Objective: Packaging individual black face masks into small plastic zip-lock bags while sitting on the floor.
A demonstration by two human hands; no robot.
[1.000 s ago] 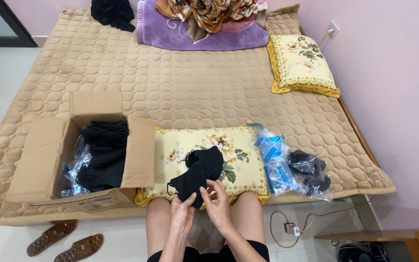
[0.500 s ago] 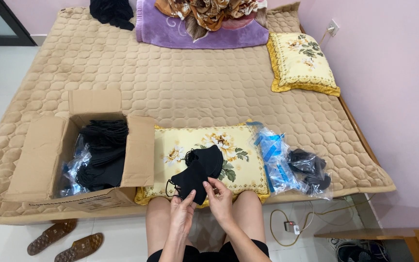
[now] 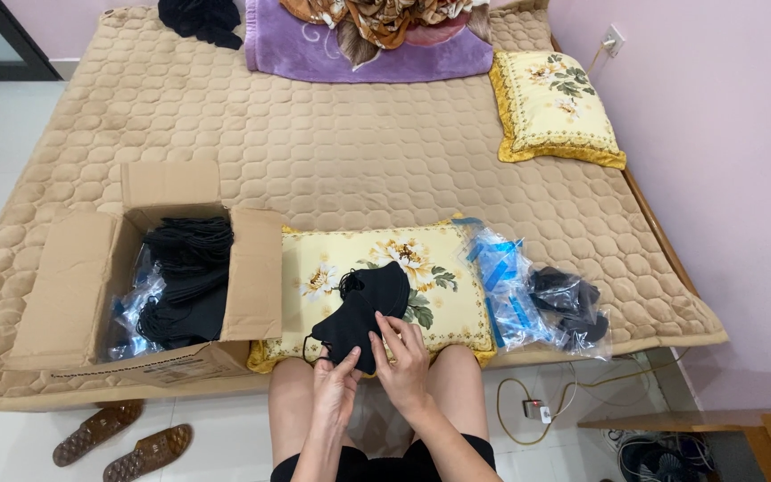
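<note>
A small stack of black face masks lies on a yellow floral pillow at the bed's near edge. My left hand pinches the lower corner of the stack from below. My right hand rests its fingers on the stack's right edge, also gripping it. An open cardboard box to the left holds many more black masks in a plastic liner. To the right lie clear plastic bags with blue strips, some holding black masks.
A tan quilted bed spans the view. At its head lie a purple blanket, a black garment and a second floral pillow. Brown sandals sit on the floor at left. Cables trail by the pink wall.
My hands have shifted slightly along the lower edge of the mask stack, and my right fingers now lie higher on it. Nothing else has moved.
</note>
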